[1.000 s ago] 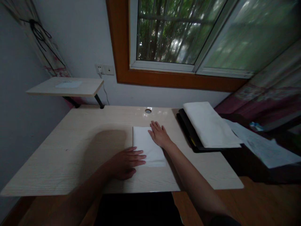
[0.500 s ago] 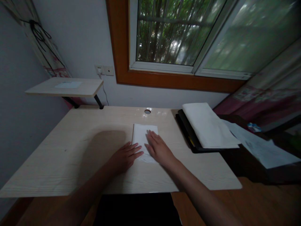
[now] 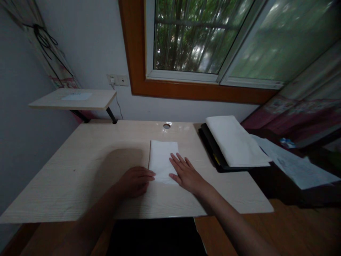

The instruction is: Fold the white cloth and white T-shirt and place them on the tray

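A folded white sheet [image 3: 163,156], paper or thin cloth, lies flat on the pale wooden desk [image 3: 87,142] in front of me. At its lower left corner my left hand [image 3: 135,180] has its fingers drawn together, fingertips over the edge in what looks like a pinch; the thumb is partly hidden. My right hand [image 3: 188,176] rests flat with fingers apart on the sheet's right edge, and its palm extends onto the desk. A narrow layered strip shows along the sheet's lower end.
To the right, a stack of larger white sheets [image 3: 234,142] rests on black folders [image 3: 213,153]. Farther right, printed paper [image 3: 295,165] lies on a dark surface. A small raised shelf [image 3: 101,99] stands at the back left, and a cable hole [image 3: 166,126] pierces the desk's rear.
My left hand has pulled back slightly left and its spread fingers have drawn together at the corner. My right hand has slid right and down, uncovering more of the sheet.
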### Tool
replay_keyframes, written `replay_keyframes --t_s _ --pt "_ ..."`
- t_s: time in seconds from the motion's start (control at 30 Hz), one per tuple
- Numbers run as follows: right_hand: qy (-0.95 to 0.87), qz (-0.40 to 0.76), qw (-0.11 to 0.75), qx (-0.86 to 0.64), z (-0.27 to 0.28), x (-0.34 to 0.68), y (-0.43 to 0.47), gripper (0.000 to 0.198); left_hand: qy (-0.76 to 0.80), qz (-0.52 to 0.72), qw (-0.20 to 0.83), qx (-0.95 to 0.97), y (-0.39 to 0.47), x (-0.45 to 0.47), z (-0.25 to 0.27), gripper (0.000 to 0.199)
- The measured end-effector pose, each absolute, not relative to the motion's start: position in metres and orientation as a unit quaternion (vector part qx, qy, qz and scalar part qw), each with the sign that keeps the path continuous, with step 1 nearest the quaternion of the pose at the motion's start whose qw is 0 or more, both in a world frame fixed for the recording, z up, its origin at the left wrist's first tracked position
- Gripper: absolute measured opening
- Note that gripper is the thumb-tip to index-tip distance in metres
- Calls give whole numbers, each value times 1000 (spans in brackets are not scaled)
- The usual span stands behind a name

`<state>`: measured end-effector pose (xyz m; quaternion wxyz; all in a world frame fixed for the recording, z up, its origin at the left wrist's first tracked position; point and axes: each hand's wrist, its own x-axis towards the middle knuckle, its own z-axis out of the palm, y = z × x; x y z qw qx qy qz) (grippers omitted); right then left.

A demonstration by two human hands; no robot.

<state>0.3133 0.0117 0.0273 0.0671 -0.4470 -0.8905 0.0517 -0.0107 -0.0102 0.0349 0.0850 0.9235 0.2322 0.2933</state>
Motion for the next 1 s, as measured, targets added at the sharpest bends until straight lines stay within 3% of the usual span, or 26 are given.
replay_keyframes --t_s 0.17,0.33,0.5,0.73,1.0 --pt "-875 78 78 -472 27 333 26 58 204 296 84 929 -15 -7 31 31" --pt "-850 70 159 -497 25 333 36 56 225 330 39 916 -11 -7 30 26" --pt "-846 53 224 -481 32 307 37 52 280 328 14 902 15 -2 34 38" --pt "-879 48 178 -439 35 273 26 60 418 231 37 878 55 23 15 47" --pt "-894 37 120 -430 27 286 4 63 460 183 35 868 78 18 14 51"
